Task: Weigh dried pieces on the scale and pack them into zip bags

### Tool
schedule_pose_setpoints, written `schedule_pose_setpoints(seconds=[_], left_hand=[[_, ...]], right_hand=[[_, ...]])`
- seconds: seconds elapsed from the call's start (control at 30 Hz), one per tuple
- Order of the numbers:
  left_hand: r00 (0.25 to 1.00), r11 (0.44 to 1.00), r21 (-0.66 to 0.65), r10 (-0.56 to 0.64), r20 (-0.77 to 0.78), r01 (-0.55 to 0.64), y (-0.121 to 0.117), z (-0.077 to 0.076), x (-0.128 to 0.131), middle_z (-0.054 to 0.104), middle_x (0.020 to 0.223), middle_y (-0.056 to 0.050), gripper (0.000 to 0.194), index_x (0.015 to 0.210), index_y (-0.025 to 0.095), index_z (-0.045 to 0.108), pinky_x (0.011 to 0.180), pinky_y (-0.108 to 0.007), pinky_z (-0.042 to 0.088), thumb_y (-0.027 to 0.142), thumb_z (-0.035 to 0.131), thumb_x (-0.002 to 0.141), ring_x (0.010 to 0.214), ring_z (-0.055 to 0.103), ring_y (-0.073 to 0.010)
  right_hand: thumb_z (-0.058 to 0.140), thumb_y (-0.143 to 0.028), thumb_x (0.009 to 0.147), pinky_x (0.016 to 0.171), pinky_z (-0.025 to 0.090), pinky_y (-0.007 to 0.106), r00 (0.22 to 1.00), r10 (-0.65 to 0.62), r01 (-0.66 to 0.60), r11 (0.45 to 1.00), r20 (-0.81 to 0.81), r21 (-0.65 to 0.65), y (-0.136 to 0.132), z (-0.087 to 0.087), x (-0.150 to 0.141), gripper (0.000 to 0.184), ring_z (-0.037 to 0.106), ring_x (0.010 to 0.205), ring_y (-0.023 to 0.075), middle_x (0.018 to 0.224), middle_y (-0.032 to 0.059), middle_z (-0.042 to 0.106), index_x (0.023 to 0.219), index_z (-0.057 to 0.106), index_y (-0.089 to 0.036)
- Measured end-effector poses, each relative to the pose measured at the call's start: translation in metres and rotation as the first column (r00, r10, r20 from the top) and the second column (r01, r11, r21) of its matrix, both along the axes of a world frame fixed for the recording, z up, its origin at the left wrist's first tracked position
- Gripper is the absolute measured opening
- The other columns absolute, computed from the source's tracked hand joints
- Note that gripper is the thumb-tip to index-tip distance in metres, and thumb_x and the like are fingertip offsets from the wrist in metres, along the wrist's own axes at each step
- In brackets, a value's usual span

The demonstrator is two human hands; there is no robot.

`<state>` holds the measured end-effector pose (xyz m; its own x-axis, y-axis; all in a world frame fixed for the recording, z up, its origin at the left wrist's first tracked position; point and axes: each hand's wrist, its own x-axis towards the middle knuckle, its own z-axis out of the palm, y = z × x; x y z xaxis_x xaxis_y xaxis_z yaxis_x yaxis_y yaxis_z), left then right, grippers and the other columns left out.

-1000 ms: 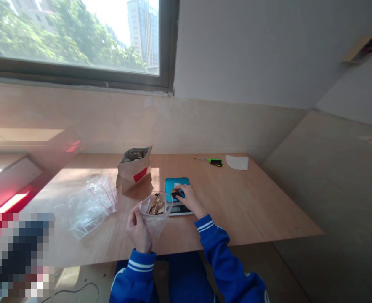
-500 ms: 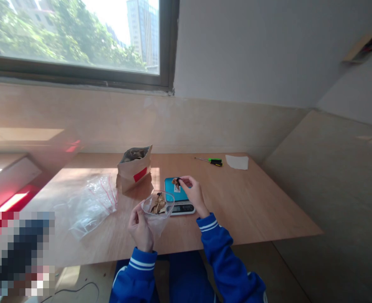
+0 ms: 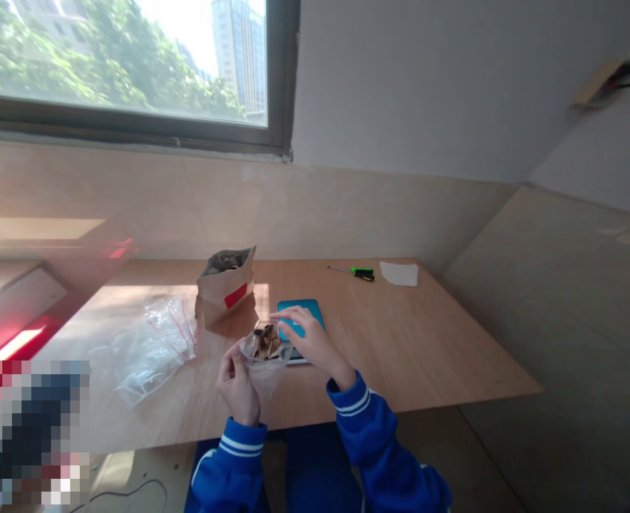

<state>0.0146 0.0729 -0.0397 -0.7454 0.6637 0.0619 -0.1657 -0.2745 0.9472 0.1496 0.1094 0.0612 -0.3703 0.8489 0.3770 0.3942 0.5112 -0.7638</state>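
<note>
Head view: weighing, I judge; left hand [image 3: 234, 392] pinches the mushroom bag [image 3: 264, 381], right hand [image 3: 315, 343] hovers spread, next move a pick for the scale [image 3: 300, 313].

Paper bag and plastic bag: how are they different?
The brown paper bag is opaque; the plastic zip bag is see-through. The paper bag stands upright; the zip bag lies flat. The paper bag shows dried pieces inside; the zip bag looks empty. Both rest on the wooden table.

- A dark-framed window [image 3: 133, 120] looks onto trees [image 3: 95, 60] and a tower block [image 3: 239, 53]
- Pale grey wall [image 3: 400, 85] above plywood panelling [image 3: 240, 206]
- Sunlight crosses the wooden tabletop [image 3: 427, 342]
</note>
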Motion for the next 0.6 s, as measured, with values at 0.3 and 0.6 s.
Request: schedule_pose_setpoints(seconds=[0.3,0.6], left_hand=[[0.997,0.998,0.053,0.032,0.063,-0.035,0.001,0.009,0.007,0.070,0.107,-0.009,0.039,0.101,0.016,0.069,0.094,-0.041,0.049,0.050,0.059,0.083,0.102,0.065,-0.0226],[0.870,0.872,0.119,-0.444,-0.214,0.474,-0.018,0.039,-0.005,0.051,0.142,-0.007,0.041,0.119,0.023,0.065,0.115,-0.041,0.028,0.046,0.042,0.093,0.135,0.041,-0.0245]], right_hand=[[0.080,-0.040,0.068,0.098,0.049,0.049,0.958,-0.068,-0.060,0.902,-0.279,-0.428,-0.031,-0.047,-0.001,0.098,0.057,0.120,0.0288,0.142,0.0138,0.048,0.148,0.024,-0.030],[0.070,-0.031,0.081,0.106,0.044,0.042,0.837,-0.094,-0.071,0.958,-0.539,-0.277,-0.040,-0.036,0.000,0.060,0.053,0.126,0.0210,0.131,0.0084,0.059,0.132,0.037,-0.029]])
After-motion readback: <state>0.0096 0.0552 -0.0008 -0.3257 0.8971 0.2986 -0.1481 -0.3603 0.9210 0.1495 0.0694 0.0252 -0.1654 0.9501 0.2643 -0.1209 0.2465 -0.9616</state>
